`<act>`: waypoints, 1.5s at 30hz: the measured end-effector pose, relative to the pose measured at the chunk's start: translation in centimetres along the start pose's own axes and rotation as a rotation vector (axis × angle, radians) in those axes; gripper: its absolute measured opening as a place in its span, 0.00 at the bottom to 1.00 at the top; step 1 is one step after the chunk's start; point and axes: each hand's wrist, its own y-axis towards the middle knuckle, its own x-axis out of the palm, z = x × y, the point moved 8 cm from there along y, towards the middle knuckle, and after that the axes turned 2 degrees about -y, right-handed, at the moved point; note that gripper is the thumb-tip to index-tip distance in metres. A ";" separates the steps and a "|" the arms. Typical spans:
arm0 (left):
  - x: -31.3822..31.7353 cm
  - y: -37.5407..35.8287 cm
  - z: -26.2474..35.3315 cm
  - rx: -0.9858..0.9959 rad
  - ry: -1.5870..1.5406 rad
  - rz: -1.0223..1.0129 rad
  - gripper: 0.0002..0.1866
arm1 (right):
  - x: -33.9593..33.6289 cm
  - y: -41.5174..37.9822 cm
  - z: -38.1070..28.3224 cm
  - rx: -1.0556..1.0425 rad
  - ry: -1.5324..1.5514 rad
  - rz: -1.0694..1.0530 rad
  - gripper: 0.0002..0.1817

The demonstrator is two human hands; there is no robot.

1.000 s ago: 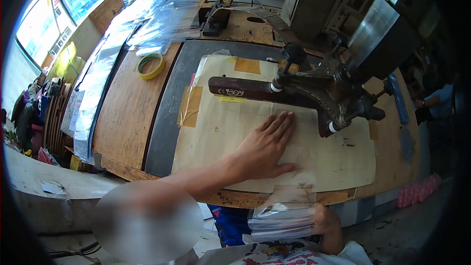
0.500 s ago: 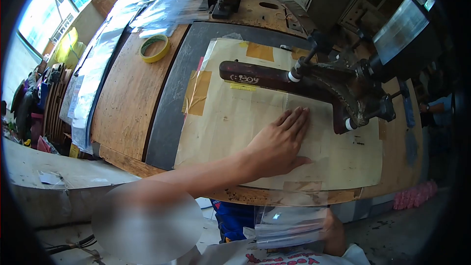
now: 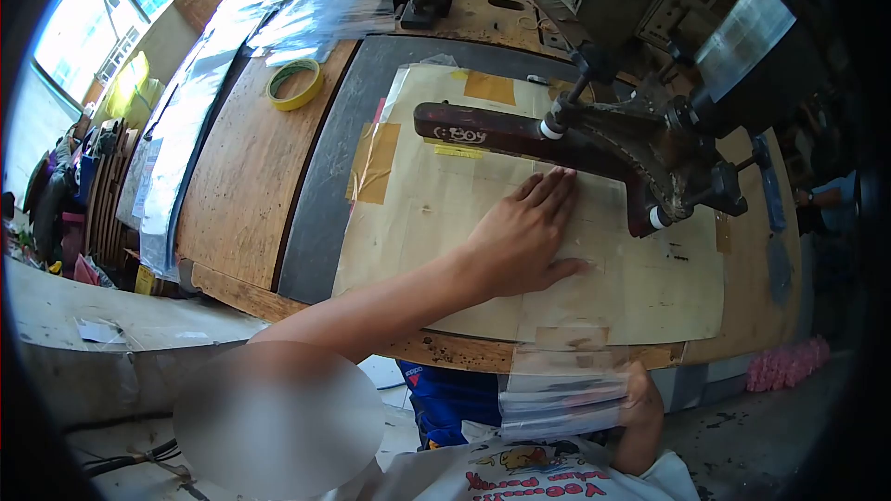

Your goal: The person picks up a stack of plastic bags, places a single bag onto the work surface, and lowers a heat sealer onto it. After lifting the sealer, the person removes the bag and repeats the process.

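My left hand (image 3: 524, 239) lies flat, palm down, on the cream board (image 3: 436, 260) taped to the table. Its fingers are stretched out, with the tips close to the dark machine arm (image 3: 520, 141) above the board. Under this hand there seems to be a clear plastic sheet, whose edges are hard to make out. At the table's front edge my right hand (image 3: 640, 396) grips the right end of a stack of clear plastic sheets (image 3: 561, 404), held in front of my shirt. Part of the right hand's fingers is hidden by the stack.
A yellow tape roll (image 3: 295, 85) sits on the wooden panel at left. Beyond it lies a pile of clear plastic (image 3: 325, 0). The machine's metal head (image 3: 742, 37) stands at the upper right. Pink material (image 3: 787, 364) lies low at right, and another person's arm (image 3: 826, 197) shows at far right.
My left hand has slid forward over the board, nearer the machine arm. My right hand has lifted the plastic stack closer to the table's edge. The view has shifted slightly.
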 end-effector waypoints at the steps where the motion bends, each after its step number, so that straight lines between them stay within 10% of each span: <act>1: -0.2 -0.1 0.0 0.003 -0.006 -0.007 0.47 | 0.0 0.0 0.2 0.022 0.021 0.011 0.23; 8: -2.1 0.1 1.4 0.118 0.083 0.023 0.33 | -0.9 0.4 1.9 0.079 0.147 0.059 0.22; 11: -7.5 0.9 1.2 -0.014 -0.015 -0.492 0.19 | -1.6 -0.3 2.2 0.078 0.169 0.073 0.21; 13: -13.3 1.9 -2.8 -0.104 -0.273 -0.190 0.12 | -2.0 -0.9 2.7 0.082 0.198 0.089 0.21; 15: -15.6 4.2 -9.1 -0.280 -0.449 -0.156 0.12 | -2.4 -1.4 3.1 0.091 0.225 0.119 0.21; 20: -9.6 8.1 -17.8 0.095 -0.357 -0.029 0.15 | -3.4 -1.6 4.2 0.109 0.266 0.173 0.20; 45: -3.5 7.6 -16.4 0.177 0.043 -0.061 0.24 | -5.7 -4.9 7.3 0.309 0.353 0.390 0.16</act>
